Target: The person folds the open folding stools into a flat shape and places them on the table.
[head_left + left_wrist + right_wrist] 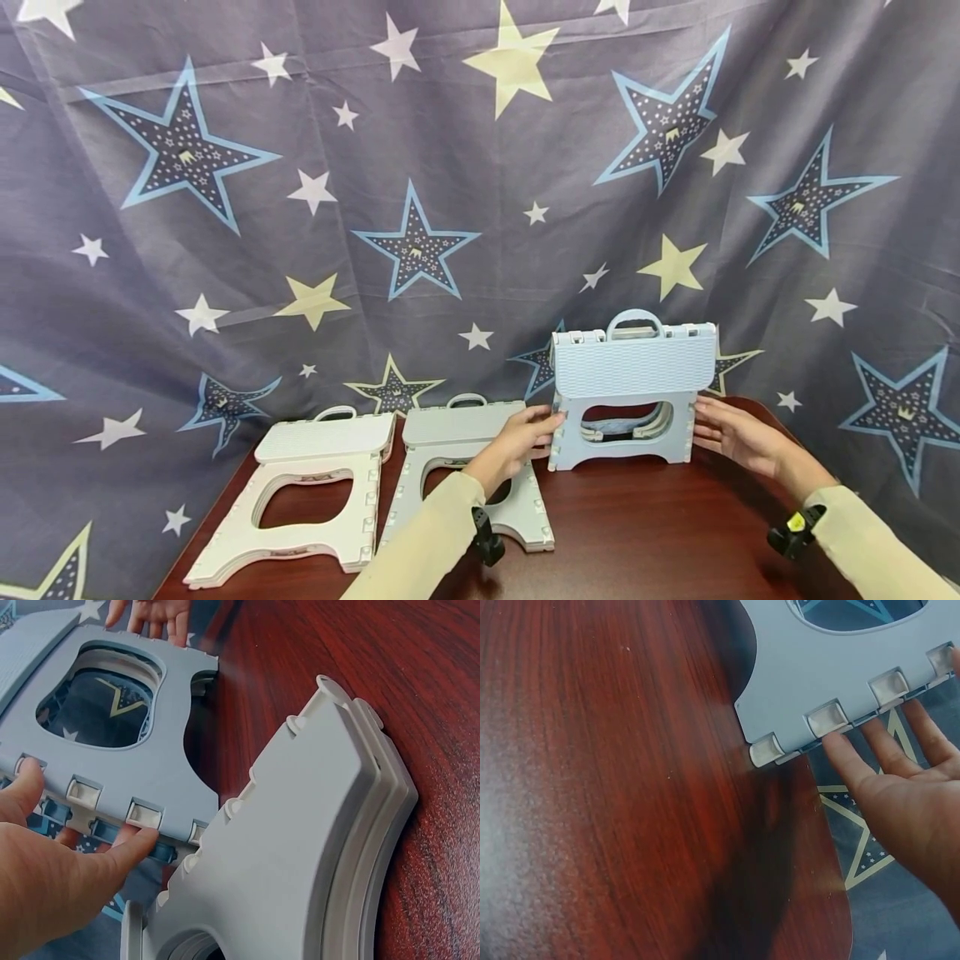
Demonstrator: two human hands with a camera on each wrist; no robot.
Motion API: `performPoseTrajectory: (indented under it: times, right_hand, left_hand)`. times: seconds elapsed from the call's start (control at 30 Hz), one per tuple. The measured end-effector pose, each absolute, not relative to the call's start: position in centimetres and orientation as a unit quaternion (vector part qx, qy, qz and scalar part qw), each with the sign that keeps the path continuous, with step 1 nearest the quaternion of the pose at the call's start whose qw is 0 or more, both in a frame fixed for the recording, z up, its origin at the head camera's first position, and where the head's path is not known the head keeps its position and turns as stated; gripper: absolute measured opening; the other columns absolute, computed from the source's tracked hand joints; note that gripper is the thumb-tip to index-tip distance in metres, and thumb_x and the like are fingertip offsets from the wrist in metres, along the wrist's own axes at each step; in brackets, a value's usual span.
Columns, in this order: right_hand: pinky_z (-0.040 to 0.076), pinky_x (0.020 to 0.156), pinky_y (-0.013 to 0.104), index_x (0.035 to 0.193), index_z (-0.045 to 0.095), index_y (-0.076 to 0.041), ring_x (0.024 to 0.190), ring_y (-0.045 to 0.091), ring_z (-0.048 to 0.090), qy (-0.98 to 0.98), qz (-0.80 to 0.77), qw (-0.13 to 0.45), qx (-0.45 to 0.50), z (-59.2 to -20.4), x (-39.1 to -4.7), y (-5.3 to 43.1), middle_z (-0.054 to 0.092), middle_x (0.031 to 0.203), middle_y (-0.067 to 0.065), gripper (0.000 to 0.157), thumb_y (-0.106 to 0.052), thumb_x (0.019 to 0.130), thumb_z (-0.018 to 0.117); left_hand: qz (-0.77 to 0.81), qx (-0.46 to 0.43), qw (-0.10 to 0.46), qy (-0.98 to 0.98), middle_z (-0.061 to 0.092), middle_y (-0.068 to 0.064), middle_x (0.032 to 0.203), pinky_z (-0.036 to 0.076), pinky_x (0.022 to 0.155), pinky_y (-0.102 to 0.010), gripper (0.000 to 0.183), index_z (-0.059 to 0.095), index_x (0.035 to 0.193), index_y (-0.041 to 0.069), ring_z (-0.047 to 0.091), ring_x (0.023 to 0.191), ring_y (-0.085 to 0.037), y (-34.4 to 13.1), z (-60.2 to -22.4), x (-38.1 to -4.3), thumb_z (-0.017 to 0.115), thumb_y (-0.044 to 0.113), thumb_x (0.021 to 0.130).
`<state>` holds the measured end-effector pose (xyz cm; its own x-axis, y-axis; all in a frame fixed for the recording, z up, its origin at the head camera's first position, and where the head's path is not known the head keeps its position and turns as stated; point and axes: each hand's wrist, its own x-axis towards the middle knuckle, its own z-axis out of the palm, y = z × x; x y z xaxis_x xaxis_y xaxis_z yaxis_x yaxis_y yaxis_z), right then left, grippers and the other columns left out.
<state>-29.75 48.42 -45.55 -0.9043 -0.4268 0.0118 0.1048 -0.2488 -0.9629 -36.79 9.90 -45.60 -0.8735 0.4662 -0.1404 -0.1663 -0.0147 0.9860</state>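
A light blue folding step stool [633, 367] stands upright near the far right of the table, its woven-textured seat panel folded down at the front and a handle loop on top. My left hand [528, 433] grips its left side edge, with fingers on the front and others behind, as the left wrist view shows. At the opposite side edge, my right hand [738, 433] holds the stool, its fingertips against the hinge slots [829, 718]; most of its thumb is out of the right wrist view. Whether the stool's feet touch the table cannot be told.
A grey folding stool [465, 425] lies tilted on the dark red wooden table [622, 533], just beside my left forearm. Left of it lies a cream folding stool [322, 440]. A star-patterned curtain [450, 167] hangs behind the table.
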Motion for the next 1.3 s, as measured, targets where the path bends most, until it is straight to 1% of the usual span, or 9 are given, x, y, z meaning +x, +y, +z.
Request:
performPoseTrajectory:
  times: [0.07,0.4,0.67,0.8,1.03,1.3]
  right_hand:
    - [0.052,0.102,0.028,0.124,0.062,-0.030,0.119,0.008,0.065,0.587,-0.778,0.171,-0.145,-45.6,-29.7,48.5,0.068,0.126,-0.013,0.040,-0.014,0.113,0.027]
    - [0.052,0.103,0.029,0.127,0.062,-0.028,0.120,0.009,0.064,0.590,-0.771,0.170,-0.169,-45.3,-29.2,48.3,0.068,0.128,-0.011,0.042,-0.012,0.113,0.026]
    - [0.053,0.102,0.027,0.123,0.062,-0.029,0.117,0.008,0.065,0.610,-0.764,0.158,-0.138,-45.1,-28.7,48.1,0.069,0.125,-0.012,0.035,-0.015,0.112,0.031]
    - [0.053,0.101,0.027,0.121,0.061,-0.028,0.116,0.008,0.066,0.618,-0.763,0.149,-0.119,-45.0,-28.5,48.0,0.070,0.123,-0.012,0.031,-0.016,0.112,0.033]
    - [0.054,0.100,0.027,0.119,0.059,-0.025,0.114,0.008,0.067,0.624,-0.763,0.137,-0.100,-44.7,-28.4,47.6,0.070,0.119,-0.010,0.025,-0.016,0.112,0.037]
    - [0.055,0.098,0.028,0.116,0.058,-0.025,0.109,0.008,0.068,0.637,-0.760,0.114,-0.062,-44.8,-28.4,47.1,0.071,0.114,-0.009,0.018,-0.018,0.111,0.042]
  left_hand:
    - [0.704,0.112,0.223,0.665,0.061,-0.019,0.136,0.048,0.108,-0.055,0.061,0.044,0.149,-0.002,0.061,0.124,-0.038,9.9,-45.6,-36.7,0.067,0.026,0.099]
    - [0.708,0.114,0.214,0.663,0.066,-0.019,0.130,0.050,0.106,-0.052,0.054,0.050,0.144,-0.002,0.063,0.124,-0.039,10.1,-46.0,-36.7,0.066,0.024,0.100]
    - [0.703,0.113,0.210,0.670,0.067,-0.017,0.128,0.051,0.104,-0.051,0.051,0.056,0.138,-0.002,0.067,0.113,-0.029,10.1,-46.1,-36.7,0.068,0.027,0.098]
    - [0.699,0.112,0.210,0.675,0.067,-0.015,0.125,0.051,0.104,-0.052,0.049,0.058,0.136,-0.002,0.067,0.111,-0.027,10.1,-46.1,-36.8,0.068,0.028,0.098]
    - [0.699,0.111,0.210,0.674,0.067,-0.016,0.126,0.050,0.105,-0.053,0.050,0.058,0.137,-0.002,0.065,0.116,-0.033,9.9,-45.9,-36.7,0.068,0.028,0.099]
    - [0.692,0.104,0.207,0.683,0.066,-0.016,0.130,0.049,0.107,-0.051,0.049,0.061,0.134,-0.001,0.061,0.126,-0.036,9.9,-45.7,-36.3,0.069,0.031,0.098]
